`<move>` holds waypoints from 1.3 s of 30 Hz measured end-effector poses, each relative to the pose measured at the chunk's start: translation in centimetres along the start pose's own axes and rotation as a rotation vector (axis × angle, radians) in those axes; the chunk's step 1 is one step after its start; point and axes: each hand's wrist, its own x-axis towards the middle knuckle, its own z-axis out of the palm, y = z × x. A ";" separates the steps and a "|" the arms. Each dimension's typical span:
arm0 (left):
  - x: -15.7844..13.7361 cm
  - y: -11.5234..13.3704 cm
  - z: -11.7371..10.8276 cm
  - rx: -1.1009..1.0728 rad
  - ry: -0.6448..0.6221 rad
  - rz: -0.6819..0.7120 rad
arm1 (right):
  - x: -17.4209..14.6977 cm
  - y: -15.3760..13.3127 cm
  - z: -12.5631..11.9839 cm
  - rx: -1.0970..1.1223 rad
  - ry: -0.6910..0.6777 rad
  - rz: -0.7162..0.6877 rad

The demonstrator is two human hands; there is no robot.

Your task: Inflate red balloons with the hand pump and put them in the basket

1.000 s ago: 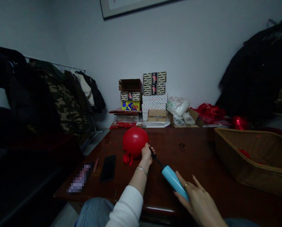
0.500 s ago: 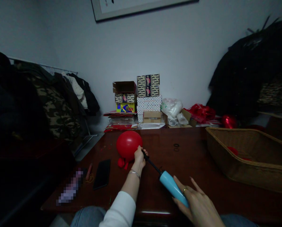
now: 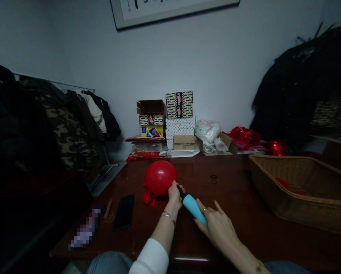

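A round, partly inflated red balloon [image 3: 160,177] is over the middle of the table, in front of me. My left hand [image 3: 174,195] is closed where its neck meets the black nozzle end of a hand balloon pump [image 3: 193,207]; the neck itself is hidden by my fingers. My right hand [image 3: 217,224] grips the pump's light blue barrel from behind, thumb and palm round it with a couple of fingers stretched out. The barrel sits close to my left hand, no rod showing. Small limp red balloons [image 3: 148,197] lie just left of the inflated one.
A black phone [image 3: 124,212] lies on the dark wooden table [image 3: 230,201], with a blurred-out item [image 3: 86,230] to its left. Two dark rings [image 3: 213,179] lie right of centre. A wicker basket [image 3: 273,205] with red balloons inside stands at right. Stacked boxes [image 3: 179,129] line the back.
The blue barrel has slid forward and left, pushed by my right hand, covering the thin rod that showed before. My left hand and the balloon have shifted slightly right.
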 end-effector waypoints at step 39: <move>-0.3 1.7 1.7 -0.006 -0.071 0.017 | -7.5 4.3 -0.3 -0.047 0.120 -0.113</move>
